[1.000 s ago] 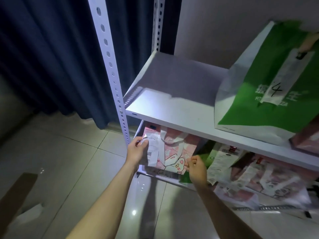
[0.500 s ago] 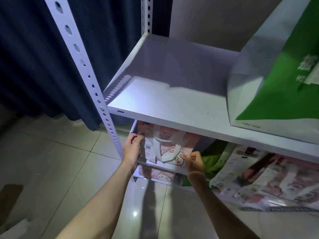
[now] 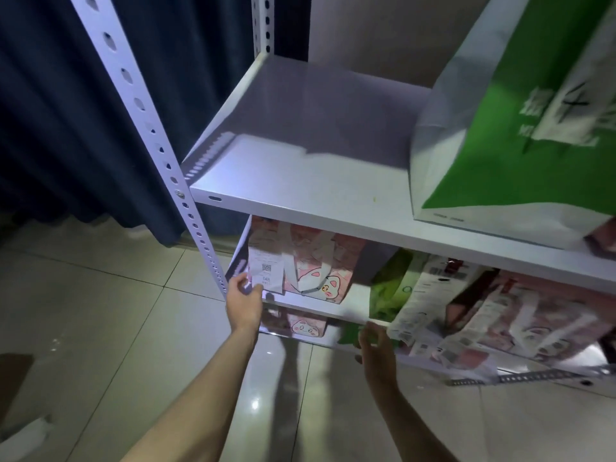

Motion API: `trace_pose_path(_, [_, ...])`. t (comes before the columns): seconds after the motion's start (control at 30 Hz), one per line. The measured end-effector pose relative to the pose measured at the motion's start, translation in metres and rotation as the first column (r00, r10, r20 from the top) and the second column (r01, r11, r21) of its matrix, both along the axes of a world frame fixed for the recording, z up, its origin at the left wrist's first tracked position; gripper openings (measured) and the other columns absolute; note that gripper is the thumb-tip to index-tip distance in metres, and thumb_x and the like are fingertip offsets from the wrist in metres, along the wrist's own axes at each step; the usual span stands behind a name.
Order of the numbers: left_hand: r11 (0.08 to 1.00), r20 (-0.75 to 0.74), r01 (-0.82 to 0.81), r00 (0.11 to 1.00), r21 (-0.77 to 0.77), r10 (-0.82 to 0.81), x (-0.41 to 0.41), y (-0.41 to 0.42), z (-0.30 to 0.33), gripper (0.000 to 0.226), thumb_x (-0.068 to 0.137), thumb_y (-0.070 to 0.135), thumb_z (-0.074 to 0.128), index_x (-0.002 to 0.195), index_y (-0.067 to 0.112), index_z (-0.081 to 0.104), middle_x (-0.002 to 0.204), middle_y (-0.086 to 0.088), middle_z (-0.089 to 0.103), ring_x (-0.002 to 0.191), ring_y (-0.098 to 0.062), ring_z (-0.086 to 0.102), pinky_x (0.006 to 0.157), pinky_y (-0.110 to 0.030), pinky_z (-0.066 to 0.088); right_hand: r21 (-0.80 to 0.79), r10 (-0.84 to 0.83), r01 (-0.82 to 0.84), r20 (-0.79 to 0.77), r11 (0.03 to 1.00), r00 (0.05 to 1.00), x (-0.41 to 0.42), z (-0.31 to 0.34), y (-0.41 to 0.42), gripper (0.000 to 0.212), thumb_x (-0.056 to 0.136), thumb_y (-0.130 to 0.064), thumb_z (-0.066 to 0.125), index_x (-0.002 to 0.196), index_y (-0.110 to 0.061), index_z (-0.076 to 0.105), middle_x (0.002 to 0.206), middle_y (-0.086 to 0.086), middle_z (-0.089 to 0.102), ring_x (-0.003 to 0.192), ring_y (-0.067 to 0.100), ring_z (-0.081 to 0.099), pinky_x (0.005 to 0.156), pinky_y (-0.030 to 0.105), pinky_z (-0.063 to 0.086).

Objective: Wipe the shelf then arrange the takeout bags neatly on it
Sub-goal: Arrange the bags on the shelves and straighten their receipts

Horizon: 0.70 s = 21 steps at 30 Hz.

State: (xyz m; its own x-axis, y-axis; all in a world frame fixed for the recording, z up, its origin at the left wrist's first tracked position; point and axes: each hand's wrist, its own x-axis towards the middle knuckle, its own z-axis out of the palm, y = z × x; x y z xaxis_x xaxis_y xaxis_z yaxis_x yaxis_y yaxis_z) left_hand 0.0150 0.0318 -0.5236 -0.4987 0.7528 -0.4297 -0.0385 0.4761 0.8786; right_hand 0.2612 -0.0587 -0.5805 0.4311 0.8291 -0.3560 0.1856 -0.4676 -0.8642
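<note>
The pink takeout bag is seen standing upright at the left end of the lower shelf, pushed close to the perforated white post, its receipt facing out. The left hand is held at the bag's lower left corner, its fingers loosely spread and just touching the receipt's edge; nothing is clasped in them. The right hand is blurred, lifted in front of the lower shelf's front edge near a crumpled green bag; its fingers appear relaxed, and whether anything is touched cannot be told. More pink bags with long receipts are piled leaning across the right side of the lower shelf. On the upper shelf, a large green-and-white bag is stood at the right, with bare white surface to its left. Dark blue curtains are hung behind, above a tiled floor.
</note>
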Motion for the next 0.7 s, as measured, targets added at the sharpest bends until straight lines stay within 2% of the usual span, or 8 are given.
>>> trace_pose_path(0.17, [0.974,-0.02,0.213,0.976,-0.08,-0.215,0.043,-0.036,-0.007,0.013,0.092,-0.001,0.059,0.1,0.007,0.067,0.088,-0.003,0.067,0.084,-0.025,0.061,0.071,-0.028,0.048,-0.06,-0.336,0.331,-0.125,0.942,0.934,0.046,0.004,-0.036,0.023,0.1,-0.019,0.054,0.115,-0.035,0.06,0.104,0.016,0.071,0.081,0.03,0.072,0.061,0.036,0.057])
trace_pose_path(0.23, [0.933,-0.002,0.349,0.937,-0.085,-0.351,0.071,-0.045,-0.003,0.018,0.093,-0.006,0.054,0.099,0.007,0.066,0.088,-0.003,0.066,0.082,-0.019,0.059,0.067,-0.017,0.047,-0.024,-0.396,0.395,-0.048,0.918,0.917,0.063,0.009,-0.031,0.025,0.103,-0.028,0.052,0.099,-0.052,0.054,0.108,0.014,0.07,0.084,0.03,0.072,0.059,0.036,0.058])
trace_pose_path(0.3, [0.873,0.028,0.482,0.876,-0.069,-0.482,0.102,-0.048,0.002,0.017,0.095,-0.003,0.056,0.106,0.007,0.064,0.096,-0.007,0.068,0.088,-0.022,0.062,0.071,-0.017,0.049,0.026,-0.374,0.375,-0.051,0.927,0.926,0.08,0.011,-0.02,0.032,0.101,-0.027,0.051,0.103,-0.058,0.049,0.123,0.019,0.064,0.096,0.034,0.071,0.055,0.034,0.06])
trace_pose_path(0.37, [0.808,0.034,0.588,0.809,-0.039,-0.587,0.134,-0.047,0.01,0.026,0.096,0.001,0.059,0.121,0.01,0.06,0.107,-0.005,0.066,0.104,-0.029,0.065,0.079,-0.023,0.051,0.061,-0.318,0.323,-0.076,0.944,0.945,0.091,0.023,-0.007,0.049,0.098,-0.015,0.054,0.133,-0.047,0.043,0.133,0.02,0.058,0.102,0.036,0.068,0.053,0.028,0.06])
trace_pose_path(0.43, [0.77,0.084,0.638,0.766,0.011,-0.637,0.161,-0.044,0.021,0.043,0.096,-0.002,0.059,0.133,0.017,0.051,0.114,0.003,0.061,0.116,-0.021,0.063,0.087,-0.023,0.053,0.114,-0.254,0.267,-0.117,0.957,0.96,0.097,0.034,0.005,0.056,0.097,0.001,0.054,0.144,-0.026,0.04,0.128,0.011,0.064,0.1,0.029,0.071,0.061,0.029,0.063])
trace_pose_path(0.5, [0.737,0.108,0.673,0.73,0.058,-0.675,0.181,-0.042,0.026,0.056,0.095,-0.007,0.059,0.14,0.024,0.044,0.114,0.019,0.053,0.102,0.011,0.06,0.076,-0.008,0.051,0.146,-0.182,0.198,-0.118,0.969,0.976,0.102,0.036,0.013,0.052,0.094,0.008,0.054,0.136,-0.021,0.049,0.121,0.005,0.07,0.104,0.023,0.072,0.079,0.042,0.064])
trace_pose_path(0.57, [0.712,0.1,0.698,0.705,0.078,-0.702,0.196,-0.039,0.024,0.064,0.093,-0.004,0.063,0.142,0.032,0.043,0.114,0.024,0.057,0.086,0.025,0.057,0.073,-0.006,0.05,0.155,-0.129,0.146,-0.115,0.977,0.985,0.104,0.035,0.018,0.046,0.093,0.007,0.057,0.13,-0.021,0.056,0.119,0.004,0.072,0.107,0.025,0.071,0.088,0.049,0.06])
trace_pose_path(0.7, [0.734,0.124,0.677,0.726,0.049,-0.677,0.213,-0.036,0.021,0.064,0.091,0.002,0.066,0.143,0.035,0.048,0.123,0.009,0.069,0.103,-0.002,0.066,0.089,-0.031,0.058,0.156,-0.065,0.077,-0.079,0.985,0.995,0.108,0.034,0.021,0.034,0.095,-0.004,0.059,0.121,-0.025,0.063,0.112,-0.003,0.074,0.103,0.02,0.072,0.081,0.039,0.062])
